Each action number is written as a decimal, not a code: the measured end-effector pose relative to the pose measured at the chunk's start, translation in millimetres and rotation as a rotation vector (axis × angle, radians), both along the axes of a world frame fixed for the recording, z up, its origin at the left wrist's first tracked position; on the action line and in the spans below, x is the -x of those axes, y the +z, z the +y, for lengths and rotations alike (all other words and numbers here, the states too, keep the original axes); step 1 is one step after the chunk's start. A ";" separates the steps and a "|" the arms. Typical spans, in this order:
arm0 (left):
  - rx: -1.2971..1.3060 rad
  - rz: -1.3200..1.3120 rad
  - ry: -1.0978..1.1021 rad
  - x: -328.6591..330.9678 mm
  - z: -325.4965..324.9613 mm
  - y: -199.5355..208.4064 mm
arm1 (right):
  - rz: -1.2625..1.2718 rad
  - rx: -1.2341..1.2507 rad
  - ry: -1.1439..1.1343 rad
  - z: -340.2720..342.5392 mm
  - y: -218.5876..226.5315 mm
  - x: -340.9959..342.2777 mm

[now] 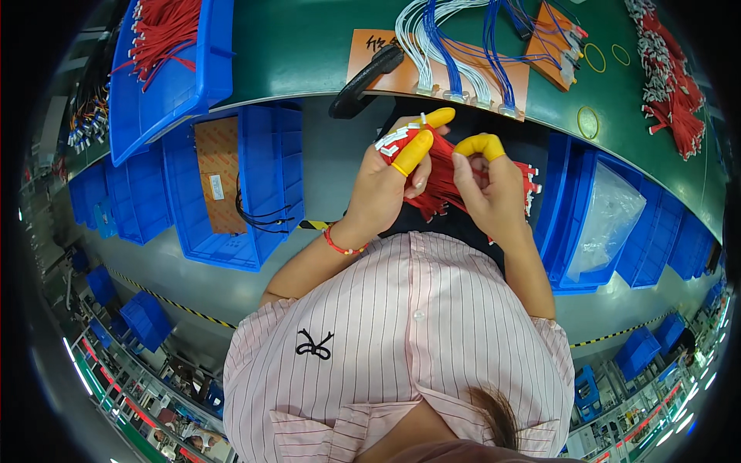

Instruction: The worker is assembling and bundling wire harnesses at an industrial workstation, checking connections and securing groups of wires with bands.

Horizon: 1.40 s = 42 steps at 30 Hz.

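Observation:
A bundle of thin red wires (441, 171) with small white connectors at its ends lies across my lap. My left hand (377, 191) is closed round its left end, where white connectors poke out between thumb and index finger. Yellow finger cots cover those two fingertips. Over the right part of the bundle, my right hand (500, 199) has its fingers curled, with thumb and yellow-capped index finger close together. What lies between them, if anything, is hidden. More white connectors show beyond the right wrist.
An orange board (363, 55) holding white and blue wires sits at the green table's (285, 46) edge, beside a black handle-like object (367, 81). Yellow rubber bands (588, 122) and red wire bundles (670, 92) lie right. Blue bins (218, 69) stand on both sides.

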<state>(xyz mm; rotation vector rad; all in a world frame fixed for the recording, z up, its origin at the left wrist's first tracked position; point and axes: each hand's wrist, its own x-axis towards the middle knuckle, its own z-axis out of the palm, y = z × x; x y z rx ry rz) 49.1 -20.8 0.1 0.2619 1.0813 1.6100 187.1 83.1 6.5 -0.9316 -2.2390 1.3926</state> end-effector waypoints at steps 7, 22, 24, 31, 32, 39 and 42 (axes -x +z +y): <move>-0.069 0.070 0.082 2.7 9.1 -0.4 | -0.012 0.246 0.141 18.2 -1.4 -7.5; 0.012 0.131 0.175 13.3 23.6 -14.9 | 0.643 0.798 -0.077 50.8 -4.9 -57.0; 0.007 0.143 0.181 13.1 23.6 -14.2 | 0.682 0.846 -0.065 47.1 -9.5 -54.3; 0.014 0.147 0.189 13.6 25.7 -11.5 | 0.582 0.758 -0.009 38.9 -14.0 -36.4; 0.015 0.139 0.191 13.1 26.3 -11.7 | 0.558 0.752 -0.003 36.6 -13.4 -33.6; -0.044 0.056 0.243 8.3 29.6 -7.6 | 0.412 0.659 -0.169 24.7 -13.6 -19.6; -0.053 -0.084 0.197 13.2 28.2 -6.2 | 0.407 0.626 -0.296 29.8 -9.4 -13.0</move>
